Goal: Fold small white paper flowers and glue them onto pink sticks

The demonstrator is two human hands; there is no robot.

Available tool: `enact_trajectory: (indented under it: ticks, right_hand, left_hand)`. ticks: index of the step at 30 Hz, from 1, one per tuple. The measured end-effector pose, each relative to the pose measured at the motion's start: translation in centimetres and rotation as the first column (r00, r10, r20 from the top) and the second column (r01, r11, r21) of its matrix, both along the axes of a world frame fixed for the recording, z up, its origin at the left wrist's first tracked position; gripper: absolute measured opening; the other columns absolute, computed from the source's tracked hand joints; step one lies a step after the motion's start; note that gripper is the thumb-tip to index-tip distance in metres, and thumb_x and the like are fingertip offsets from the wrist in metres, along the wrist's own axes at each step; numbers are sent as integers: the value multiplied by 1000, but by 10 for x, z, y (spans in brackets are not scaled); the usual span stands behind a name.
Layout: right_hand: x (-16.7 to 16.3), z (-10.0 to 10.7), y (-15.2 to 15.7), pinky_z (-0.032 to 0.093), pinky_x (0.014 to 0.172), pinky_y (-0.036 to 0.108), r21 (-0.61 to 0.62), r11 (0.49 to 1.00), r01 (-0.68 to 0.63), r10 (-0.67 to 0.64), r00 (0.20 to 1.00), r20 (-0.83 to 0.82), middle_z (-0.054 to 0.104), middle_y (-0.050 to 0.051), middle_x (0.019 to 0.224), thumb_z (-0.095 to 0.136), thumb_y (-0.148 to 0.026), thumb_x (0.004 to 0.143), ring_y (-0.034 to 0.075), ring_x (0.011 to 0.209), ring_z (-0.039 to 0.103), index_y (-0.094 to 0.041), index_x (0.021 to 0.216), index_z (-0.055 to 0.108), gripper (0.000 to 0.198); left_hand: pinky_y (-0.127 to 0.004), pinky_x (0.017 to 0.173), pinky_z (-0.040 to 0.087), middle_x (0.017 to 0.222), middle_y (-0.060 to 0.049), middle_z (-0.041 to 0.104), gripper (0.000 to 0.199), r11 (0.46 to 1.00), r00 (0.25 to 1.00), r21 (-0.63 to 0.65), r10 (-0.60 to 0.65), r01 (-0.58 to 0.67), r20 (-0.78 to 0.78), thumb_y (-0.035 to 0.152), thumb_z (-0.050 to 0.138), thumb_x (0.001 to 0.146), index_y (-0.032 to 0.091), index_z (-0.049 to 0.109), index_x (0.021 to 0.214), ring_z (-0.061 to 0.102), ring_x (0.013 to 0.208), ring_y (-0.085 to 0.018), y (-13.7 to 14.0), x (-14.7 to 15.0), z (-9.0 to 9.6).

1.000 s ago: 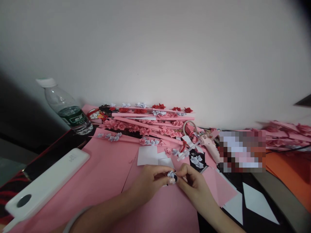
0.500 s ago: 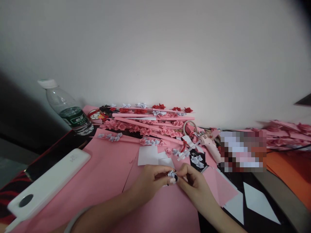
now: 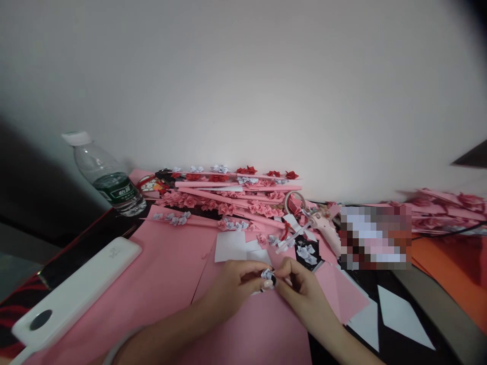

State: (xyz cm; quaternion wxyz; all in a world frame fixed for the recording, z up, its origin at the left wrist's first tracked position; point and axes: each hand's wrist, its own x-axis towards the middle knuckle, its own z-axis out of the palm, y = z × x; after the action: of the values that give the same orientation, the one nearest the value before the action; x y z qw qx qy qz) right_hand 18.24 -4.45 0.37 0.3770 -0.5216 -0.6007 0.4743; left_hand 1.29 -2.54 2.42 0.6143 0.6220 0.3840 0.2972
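Between my two hands is a small white paper flower (image 3: 267, 274), above the pink paper sheet (image 3: 266, 329). My left hand (image 3: 243, 279) is closed, its thumb and fingers pinching the flower from the left. From the right, my right hand (image 3: 294, 281) pinches at the flower's edge with thumb and forefinger; the fingers partly hide what they grip. White paper squares (image 3: 230, 246) lie just beyond my hands. Several folded white flowers (image 3: 306, 252) rest on a black patch beyond my right hand. A pale glue gun (image 3: 323, 227) lies behind them.
A water bottle (image 3: 114, 180) stands at the left, behind a long white device (image 3: 76, 291). Pink paper stems with flowers (image 3: 228, 203) are piled along the wall. A tape roll (image 3: 294, 203) sits near the glue gun. White and pink paper pieces (image 3: 403, 317) lie at the right.
The view has shifted slightly. Both hands keep nearly the same place and still pinch the white paper flower, with only small finger movement.
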Motion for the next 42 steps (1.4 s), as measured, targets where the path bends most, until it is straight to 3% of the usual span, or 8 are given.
enact_trajectory:
  ticks: [10,17,24,31,37,40,42]
  right_hand:
    - [-2,5,-1,26,50,22,31,999,39,-40,999,20,36,-5,58,51,-20,77,10,53,34,-19,65,44,13]
    - [-2,2,-1,29,52,22,64,995,78,-80,997,22,40,-4,60,51,-17,74,11,55,36,-19,65,45,11]
    - [-3,3,-1,30,53,23,53,996,76,-78,996,37,41,-4,60,52,-16,73,11,56,39,-19,63,46,11]
    - [-4,2,-2,31,52,23,35,998,52,-54,997,58,44,-3,60,54,-14,71,11,56,41,-18,62,49,11]
    - [-1,6,-1,32,53,23,56,998,10,-13,999,44,48,-2,66,55,-21,76,12,58,41,-18,78,59,5]
    - [1,11,0,33,56,25,103,995,18,-21,999,33,50,0,71,51,-25,82,13,62,43,-19,83,60,11]
    - [1,12,0,34,57,25,131,991,27,-32,999,33,51,1,73,50,-26,83,13,63,43,-19,82,59,12]
  left_hand:
    - [-25,76,44,87,-2,66,27,997,998,-50,59,-58,23,23,58,74,19,63,100,58,86,-18,-1,0,-6]
    - [-24,75,45,88,-2,67,22,996,996,11,84,-84,-37,19,57,73,17,65,94,60,85,-17,-2,-1,-6]
    - [-25,77,46,89,-4,68,25,992,994,-65,103,-105,-25,17,63,67,16,65,92,61,86,-18,0,1,-11]
    - [-22,66,44,77,-2,66,20,991,991,-52,121,-124,-50,16,65,64,14,67,83,59,74,-15,1,-2,-14]
    - [-24,68,44,81,-3,66,23,981,985,-85,172,-173,-8,25,65,67,16,67,88,58,77,-17,5,-4,-14]
    - [-23,68,42,84,-3,66,24,985,983,-11,170,-171,-64,27,62,71,16,67,91,57,78,-17,5,-5,-9]
    - [-22,65,40,79,-2,64,19,991,984,94,104,-91,-147,26,58,73,17,69,87,55,73,-15,4,-4,-5]
